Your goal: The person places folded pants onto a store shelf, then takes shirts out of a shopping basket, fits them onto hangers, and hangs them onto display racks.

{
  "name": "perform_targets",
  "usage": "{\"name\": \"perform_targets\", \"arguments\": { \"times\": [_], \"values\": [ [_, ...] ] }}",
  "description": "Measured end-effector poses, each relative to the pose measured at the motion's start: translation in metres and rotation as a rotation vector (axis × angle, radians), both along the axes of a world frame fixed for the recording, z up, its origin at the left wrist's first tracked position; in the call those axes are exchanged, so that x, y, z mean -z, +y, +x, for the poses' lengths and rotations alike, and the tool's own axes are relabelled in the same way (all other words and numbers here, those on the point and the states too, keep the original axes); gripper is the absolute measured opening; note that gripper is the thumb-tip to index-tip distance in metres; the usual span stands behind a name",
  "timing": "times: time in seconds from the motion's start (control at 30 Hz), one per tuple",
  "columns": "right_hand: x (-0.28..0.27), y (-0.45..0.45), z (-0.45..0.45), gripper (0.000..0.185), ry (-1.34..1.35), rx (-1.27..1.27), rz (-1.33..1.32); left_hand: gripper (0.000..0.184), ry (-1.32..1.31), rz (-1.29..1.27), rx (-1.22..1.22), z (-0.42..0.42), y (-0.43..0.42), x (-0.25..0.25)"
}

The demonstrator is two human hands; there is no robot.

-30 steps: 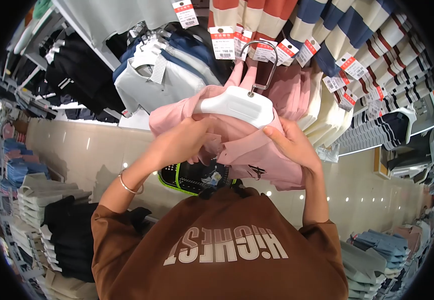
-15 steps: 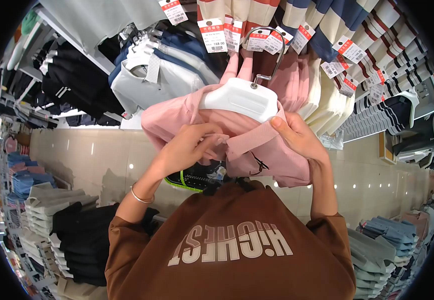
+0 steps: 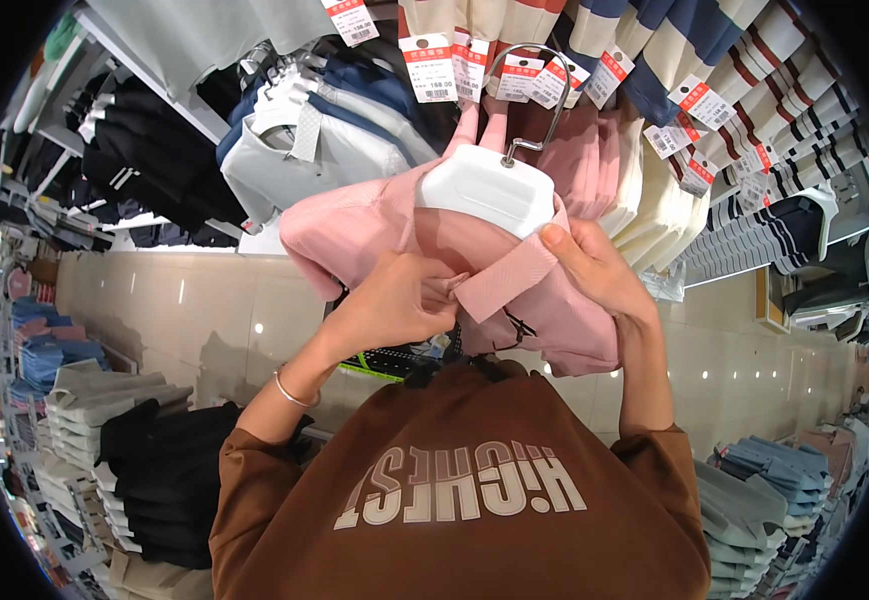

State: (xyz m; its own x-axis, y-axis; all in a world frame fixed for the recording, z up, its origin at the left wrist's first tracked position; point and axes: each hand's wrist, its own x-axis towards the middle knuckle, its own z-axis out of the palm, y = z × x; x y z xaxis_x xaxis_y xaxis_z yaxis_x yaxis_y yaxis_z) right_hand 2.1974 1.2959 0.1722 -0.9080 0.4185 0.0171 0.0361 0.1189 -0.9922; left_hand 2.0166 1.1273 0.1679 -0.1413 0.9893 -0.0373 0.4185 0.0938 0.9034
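Floor (image 3: 209,315), hanging garments (image 3: 344,178) around pink shirt (image 3: 516,276)

Pink shirt (image 3: 509,283), centre; white hanger (image 3: 494,192), 12 o'clock; brown tee (image 3: 454,550), 6; black tops (image 3: 159,150), 10; dark-red-striped cream tops (image 3: 772,65), 2.

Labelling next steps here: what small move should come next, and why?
Probably the left hand should straighten the lower end of the collar: it pinches cloth of the pink shirt beside that end, while the right hand, thumb on the collar near the white hanger, seems placed to steady it.
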Motion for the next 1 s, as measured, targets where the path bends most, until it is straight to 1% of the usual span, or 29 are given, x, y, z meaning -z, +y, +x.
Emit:
{"name": "perform_targets", "arguments": {
  "times": [0.07, 0.17, 0.27, 0.37, 0.5, 0.57, 0.6, 0.7, 0.8, 0.83, 0.93, 1.0],
  "values": [
    [0.006, 0.001, -0.003, 0.044, 0.022, 0.015, -0.015, 0.021, 0.021, 0.035, -0.037, 0.003, 0.002, 0.004],
    [0.004, 0.001, -0.005, 0.044, 0.006, 0.031, -0.033, 0.018, 0.269, 0.036, -0.032, 0.003, 0.005, 0.01],
    [0.0, 0.003, -0.005, 0.045, -0.017, 0.046, -0.051, 0.015, 0.197, 0.034, -0.001, -0.001, 0.004, 0.008],
    [0.003, 0.004, -0.009, 0.048, 0.008, 0.101, -0.054, 0.013, -0.04, -0.002, 0.115, -0.008, 0.002, 0.005],
    [0.018, 0.003, -0.017, 0.05, 0.025, 0.173, -0.129, 0.022, -0.436, -0.072, 0.129, -0.005, -0.004, -0.011],
    [0.024, 0.002, -0.018, 0.053, -0.056, 0.142, -0.148, 0.026, -0.586, -0.057, 0.128, -0.004, -0.005, -0.012],
    [0.028, 0.002, -0.019, 0.054, -0.097, 0.125, -0.158, 0.025, -0.609, -0.065, 0.094, -0.005, -0.005, -0.011],
    [0.045, -0.01, -0.021, 0.048, 0.097, 0.129, -0.305, 0.024, -0.647, -0.052, 0.007, -0.007, -0.006, -0.003],
    [0.016, -0.034, -0.02, 0.047, 0.16, -0.021, -0.235, 0.025, -0.63, 0.019, -0.039, 0.0, -0.004, 0.006],
    [0.006, -0.037, -0.021, 0.044, 0.121, -0.004, -0.223, 0.025, -0.63, 0.035, -0.052, 0.004, -0.002, 0.006],
    [0.026, -0.041, -0.027, 0.036, 0.154, 0.095, -0.097, 0.027, -0.592, 0.049, -0.057, 0.007, -0.002, 0.008],
    [0.03, -0.042, -0.028, 0.03, 0.15, 0.126, -0.088, 0.028, -0.56, 0.055, -0.042, 0.007, -0.003, 0.008]
  ]
}}
